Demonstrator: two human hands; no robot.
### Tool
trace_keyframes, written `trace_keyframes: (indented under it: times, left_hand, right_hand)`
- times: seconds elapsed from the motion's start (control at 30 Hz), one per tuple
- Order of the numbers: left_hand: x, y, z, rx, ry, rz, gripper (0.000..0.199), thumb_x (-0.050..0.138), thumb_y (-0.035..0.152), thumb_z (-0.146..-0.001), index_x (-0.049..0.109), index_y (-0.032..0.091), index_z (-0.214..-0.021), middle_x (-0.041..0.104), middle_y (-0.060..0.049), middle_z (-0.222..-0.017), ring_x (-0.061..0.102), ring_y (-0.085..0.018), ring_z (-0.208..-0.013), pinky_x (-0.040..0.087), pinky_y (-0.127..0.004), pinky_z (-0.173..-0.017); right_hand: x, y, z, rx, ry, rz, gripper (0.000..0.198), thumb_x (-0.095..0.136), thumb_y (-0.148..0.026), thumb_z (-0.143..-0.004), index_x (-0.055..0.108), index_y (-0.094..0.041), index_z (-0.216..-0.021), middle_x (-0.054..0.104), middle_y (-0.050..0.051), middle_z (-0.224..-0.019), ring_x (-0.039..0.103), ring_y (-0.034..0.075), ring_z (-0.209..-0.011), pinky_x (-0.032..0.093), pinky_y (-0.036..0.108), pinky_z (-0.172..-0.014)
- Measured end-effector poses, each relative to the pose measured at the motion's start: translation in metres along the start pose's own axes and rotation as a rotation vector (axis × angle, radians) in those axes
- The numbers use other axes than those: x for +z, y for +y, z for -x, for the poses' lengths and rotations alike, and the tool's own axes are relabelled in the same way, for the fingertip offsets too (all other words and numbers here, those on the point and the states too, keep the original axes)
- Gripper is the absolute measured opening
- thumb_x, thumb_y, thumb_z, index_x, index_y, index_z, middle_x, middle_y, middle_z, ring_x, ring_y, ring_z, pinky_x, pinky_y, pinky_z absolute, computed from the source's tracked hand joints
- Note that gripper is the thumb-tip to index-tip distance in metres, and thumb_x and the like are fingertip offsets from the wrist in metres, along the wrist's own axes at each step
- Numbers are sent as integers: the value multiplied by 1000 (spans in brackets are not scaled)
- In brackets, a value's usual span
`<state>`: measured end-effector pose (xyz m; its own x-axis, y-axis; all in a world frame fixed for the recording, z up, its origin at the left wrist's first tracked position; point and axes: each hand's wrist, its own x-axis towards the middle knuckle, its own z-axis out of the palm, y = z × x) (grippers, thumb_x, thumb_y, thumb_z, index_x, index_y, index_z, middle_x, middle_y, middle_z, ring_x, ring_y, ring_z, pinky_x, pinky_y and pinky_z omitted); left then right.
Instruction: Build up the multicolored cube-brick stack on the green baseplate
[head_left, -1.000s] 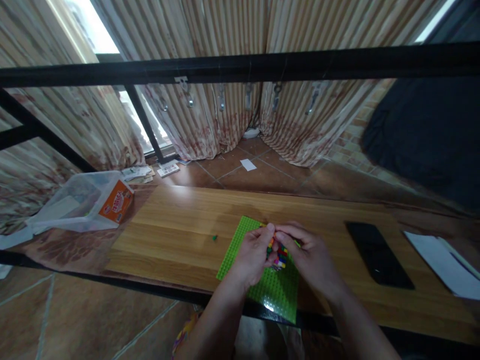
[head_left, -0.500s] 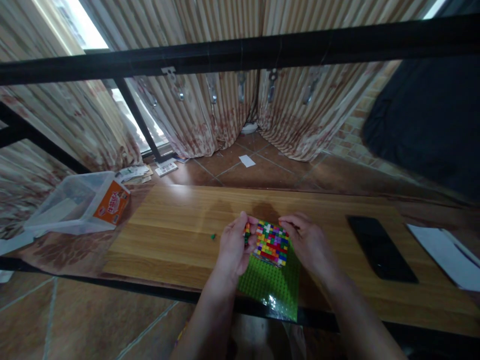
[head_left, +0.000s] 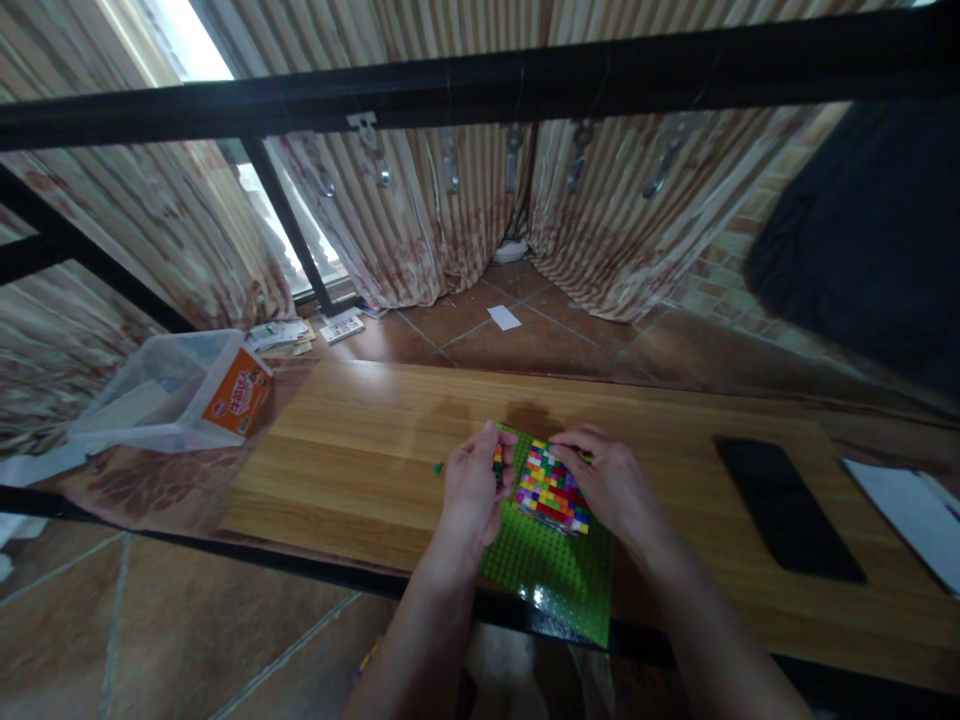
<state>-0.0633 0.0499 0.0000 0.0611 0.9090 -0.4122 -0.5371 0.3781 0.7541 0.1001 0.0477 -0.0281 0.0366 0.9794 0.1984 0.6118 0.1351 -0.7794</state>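
A multicoloured block of toy bricks (head_left: 553,490) stands on a green studded baseplate (head_left: 551,575) at the table's front edge. To its left, my left hand (head_left: 471,482) is closed around a few small toy bricks (head_left: 498,464), red, yellow and dark ones showing between thumb and fingers. My right hand (head_left: 606,482) reaches over the block's right side. Its thumb and fingers are pinched together at the block's far top edge; whatever they hold is hidden. A loose green brick (head_left: 438,468) lies on the wood left of my left hand.
The wooden table (head_left: 337,470) bears a black phone (head_left: 787,508) on the right and white paper (head_left: 904,515) beyond it. A clear plastic bin (head_left: 169,395) with an orange label stands at the left. A black rail (head_left: 465,75) crosses above, before curtains.
My right hand's fingertips have moved left along the block's far edge, covering its right far corner. The block appears turned slightly. The left hand keeps its bricks; the whole view has shifted a little.
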Motion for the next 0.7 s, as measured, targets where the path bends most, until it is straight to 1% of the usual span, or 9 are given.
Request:
trace_keyframes:
  times: [0.1,0.2,0.27,0.5,0.7]
  left_hand:
    - [-1,-1,1,-3,2,3,38,74,48,-73,60,12,-75,46,5,-59,35,-2,-40,13,-17,-38]
    - [-1,-1,1,-5,-1,0,38,74,47,-74,60,12,-75,46,5,-60,36,-2,-40,14,-17,-38]
    - [-1,-2,2,-10,-5,1,38,74,48,-74,60,12,-75,46,5,-60,36,-2,-41,14,-17,-38]
    - [-1,-4,2,-3,-31,-4,40,74,50,-73,59,12,-74,46,5,-60,36,-2,-40,14,-17,-38]
    - [0,-6,0,-6,-36,-1,45,75,54,-71,59,12,-75,45,5,-59,36,-3,-40,14,-17,-37]
  right_hand:
    - [3,8,0,75,3,-84,20,62,-38,-83,77,-26,-87,76,4,-91,69,22,-82,51,36,-79]
    - [3,14,-1,164,-25,-145,22,65,-42,-81,79,-26,-87,78,4,-88,70,23,-78,52,36,-74]
    - [3,16,-3,194,-47,-168,22,67,-43,-80,80,-26,-86,78,4,-87,71,23,-78,53,36,-73]
    - [-1,13,-7,190,-84,-150,24,64,-42,-79,80,-25,-81,78,5,-84,70,23,-77,51,35,-72]
    - [2,8,-2,137,-44,-101,28,57,-42,-82,79,-25,-82,77,5,-86,68,22,-79,49,34,-75]
